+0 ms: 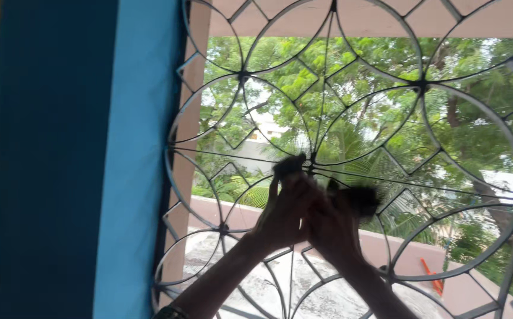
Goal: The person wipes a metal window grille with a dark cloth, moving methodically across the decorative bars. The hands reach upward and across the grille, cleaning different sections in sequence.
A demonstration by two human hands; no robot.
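Both my hands are raised against a grey metal window grille made of circles and curved bars. My left hand reaches up from the lower left and grips a small dark blurred lump at a junction of the bars. My right hand presses against the left one. It holds a second dark blurred lump a little lower and to the right. Motion blur hides what the dark lumps are. A bangle shows on my left wrist.
A blue curtain with a lighter blue edge hangs at the left of the window. Beyond the grille lie a pale roof terrace with a low pink wall, an orange object, and green trees.
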